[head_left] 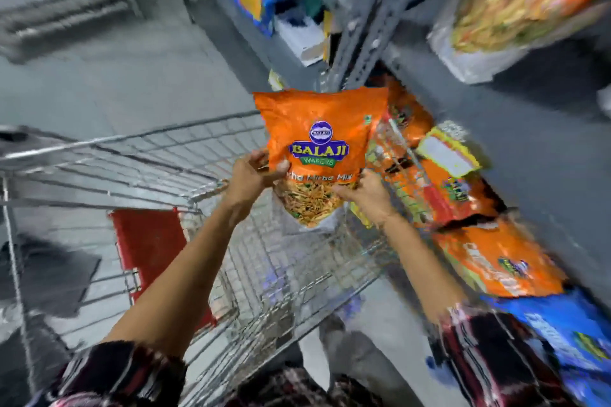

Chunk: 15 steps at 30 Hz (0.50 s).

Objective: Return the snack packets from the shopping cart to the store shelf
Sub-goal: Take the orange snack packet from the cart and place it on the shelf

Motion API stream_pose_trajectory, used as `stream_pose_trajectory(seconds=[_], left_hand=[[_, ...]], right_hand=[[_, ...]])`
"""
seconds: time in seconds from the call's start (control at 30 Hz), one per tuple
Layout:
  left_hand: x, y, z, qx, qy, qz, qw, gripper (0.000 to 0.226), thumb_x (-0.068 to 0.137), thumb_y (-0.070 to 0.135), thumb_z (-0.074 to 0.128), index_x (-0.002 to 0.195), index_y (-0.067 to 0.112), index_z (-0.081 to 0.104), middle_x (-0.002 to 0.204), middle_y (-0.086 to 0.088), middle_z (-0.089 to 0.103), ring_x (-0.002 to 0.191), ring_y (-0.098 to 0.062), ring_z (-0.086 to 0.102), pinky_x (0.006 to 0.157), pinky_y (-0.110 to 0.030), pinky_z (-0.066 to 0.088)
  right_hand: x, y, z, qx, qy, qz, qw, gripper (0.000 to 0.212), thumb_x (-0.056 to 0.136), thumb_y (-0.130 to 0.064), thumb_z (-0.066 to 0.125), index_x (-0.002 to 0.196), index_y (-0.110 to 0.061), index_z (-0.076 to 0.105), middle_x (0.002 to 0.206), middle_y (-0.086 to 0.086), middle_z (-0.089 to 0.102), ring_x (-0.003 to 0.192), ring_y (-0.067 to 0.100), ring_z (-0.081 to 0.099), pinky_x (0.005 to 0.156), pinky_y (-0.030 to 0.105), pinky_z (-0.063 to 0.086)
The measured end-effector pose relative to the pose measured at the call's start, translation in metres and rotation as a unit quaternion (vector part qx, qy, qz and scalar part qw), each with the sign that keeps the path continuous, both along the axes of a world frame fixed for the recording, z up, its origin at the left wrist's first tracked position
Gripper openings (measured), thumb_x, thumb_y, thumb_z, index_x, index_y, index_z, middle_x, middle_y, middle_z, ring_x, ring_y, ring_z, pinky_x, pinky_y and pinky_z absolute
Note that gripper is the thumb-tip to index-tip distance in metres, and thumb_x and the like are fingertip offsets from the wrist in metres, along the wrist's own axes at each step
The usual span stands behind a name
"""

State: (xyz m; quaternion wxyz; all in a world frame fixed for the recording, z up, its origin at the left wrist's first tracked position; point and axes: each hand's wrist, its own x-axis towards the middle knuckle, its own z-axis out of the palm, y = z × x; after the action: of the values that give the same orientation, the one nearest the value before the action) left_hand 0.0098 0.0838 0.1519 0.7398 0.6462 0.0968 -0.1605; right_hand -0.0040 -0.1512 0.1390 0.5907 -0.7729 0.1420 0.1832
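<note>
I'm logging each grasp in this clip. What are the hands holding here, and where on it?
Both hands hold one orange Balaji snack packet by its lower part: left hand at its left edge, right hand at its right edge.

we have one wide-angle view, worn on the head, looking forward and steeply down, close over the shopping cart (pixel 205 241), with the store shelf (pixel 515 129) near at right.

"BALAJI WAFERS" on the orange snack packet (pixel 319 129)
</note>
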Motion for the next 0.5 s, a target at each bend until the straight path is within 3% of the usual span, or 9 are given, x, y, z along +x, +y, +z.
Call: stream_pose_trajectory(seconds=[0.1, 0.2, 0.33, 0.4, 0.5], left_hand=[[0.013, -0.037, 0.051, -0.013, -0.074, -0.050, 0.996, 0.022, 0.077, 0.008, 0.071, 0.097, 0.018, 0.069, 0.087, 0.009, 0.077, 0.083, -0.008, 0.069, 0.074, -0.024, 0.056], [0.022, -0.080, 0.105, -0.037, -0.138, -0.089, 0.986, 0.029, 0.077, 0.005, 0.069, 0.106, 0.009, 0.065, 0.097, -0.002, 0.074, 0.090, -0.016, 0.068, 0.080, -0.030, 0.055], [0.033, -0.137, 0.169, -0.052, -0.216, -0.173, 0.960, 0.026, 0.080, 0.005, 0.066, 0.104, 0.015, 0.065, 0.093, 0.009, 0.077, 0.087, -0.011, 0.071, 0.075, -0.028, 0.058], [0.038, -0.167, 0.195, -0.055, -0.246, -0.200, 0.947, 0.024, 0.081, 0.010, 0.067, 0.104, 0.016, 0.063, 0.092, 0.010, 0.077, 0.086, -0.009, 0.072, 0.073, -0.026, 0.058], [0.045, -0.214, 0.222, -0.061, -0.270, -0.237, 0.931, 0.021, 0.083, 0.010, 0.064, 0.100, 0.020, 0.063, 0.088, 0.013, 0.077, 0.083, -0.006, 0.071, 0.071, -0.021, 0.056]], right_hand=[[-0.013, -0.034, 0.050, -0.004, -0.074, -0.055, 0.996, 0.041, 0.070, -0.004, 0.077, 0.105, -0.017, 0.061, 0.102, 0.005, 0.070, 0.084, 0.007, 0.067, 0.077, 0.020, 0.057], [-0.031, -0.069, 0.103, -0.025, -0.140, -0.111, 0.984, 0.039, 0.069, -0.009, 0.079, 0.100, -0.027, 0.064, 0.091, -0.014, 0.074, 0.082, 0.005, 0.069, 0.075, 0.020, 0.057], [-0.057, -0.116, 0.170, -0.061, -0.227, -0.172, 0.957, 0.035, 0.067, -0.020, 0.081, 0.088, -0.040, 0.061, 0.078, -0.038, 0.069, 0.075, -0.014, 0.066, 0.061, 0.002, 0.049], [-0.066, -0.138, 0.193, -0.081, -0.261, -0.205, 0.940, 0.034, 0.067, -0.023, 0.081, 0.087, -0.041, 0.061, 0.078, -0.036, 0.070, 0.076, -0.014, 0.066, 0.064, 0.005, 0.051], [-0.073, -0.169, 0.212, -0.107, -0.291, -0.259, 0.915, 0.028, 0.067, -0.025, 0.081, 0.085, -0.037, 0.062, 0.083, -0.024, 0.070, 0.079, -0.002, 0.068, 0.075, 0.027, 0.057]])
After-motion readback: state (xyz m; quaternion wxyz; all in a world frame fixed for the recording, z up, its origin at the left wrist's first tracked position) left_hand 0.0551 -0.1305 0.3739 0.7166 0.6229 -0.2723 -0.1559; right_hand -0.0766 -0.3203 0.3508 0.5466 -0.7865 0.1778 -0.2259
